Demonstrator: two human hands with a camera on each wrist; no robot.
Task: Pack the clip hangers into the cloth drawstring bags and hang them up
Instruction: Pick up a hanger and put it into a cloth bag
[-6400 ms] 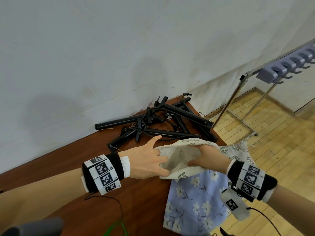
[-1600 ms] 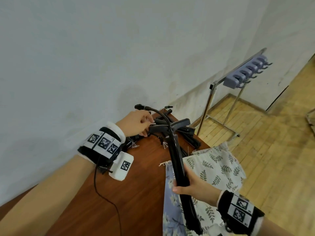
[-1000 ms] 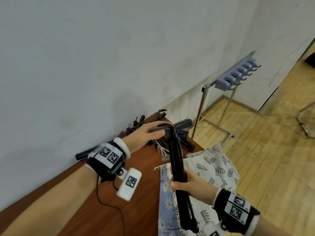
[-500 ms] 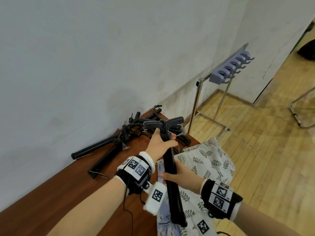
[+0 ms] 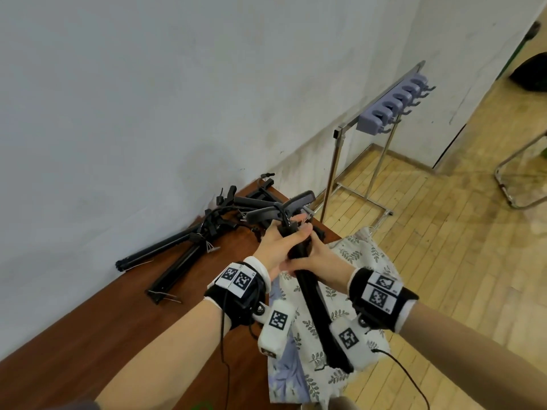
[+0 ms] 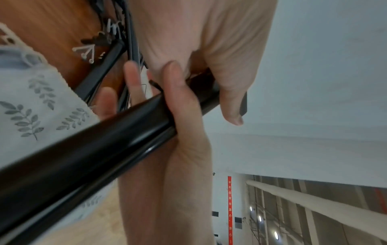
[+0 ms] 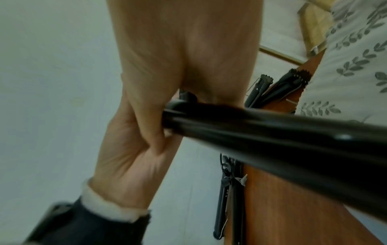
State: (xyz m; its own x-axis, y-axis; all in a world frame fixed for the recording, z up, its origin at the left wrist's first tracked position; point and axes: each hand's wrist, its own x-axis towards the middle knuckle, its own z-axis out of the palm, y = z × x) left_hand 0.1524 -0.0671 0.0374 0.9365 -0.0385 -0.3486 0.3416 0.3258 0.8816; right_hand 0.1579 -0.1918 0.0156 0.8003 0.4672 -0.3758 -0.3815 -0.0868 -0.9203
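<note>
A bare indoor hall or workroom is indicated: scuffed white wall [image 5: 148,84], wooden strip floor [image 5: 444,261], brown table [image 5: 88,335] set against the wall, metal garment rack [image 5: 333,170] with purple hooks [image 5: 393,108].

Black clip hangers [image 5: 318,306], gathered as a bundle, are held above the table, bars slanting down toward the viewer with the hook ends uppermost. More hangers [image 5: 189,244] lie in a loose pile on the brown tabletop against the wall. A leaf-print cloth bag [image 5: 359,261] lies flat at the table's edge below the bundle, over a blue floral bag [image 5: 284,371].
</note>
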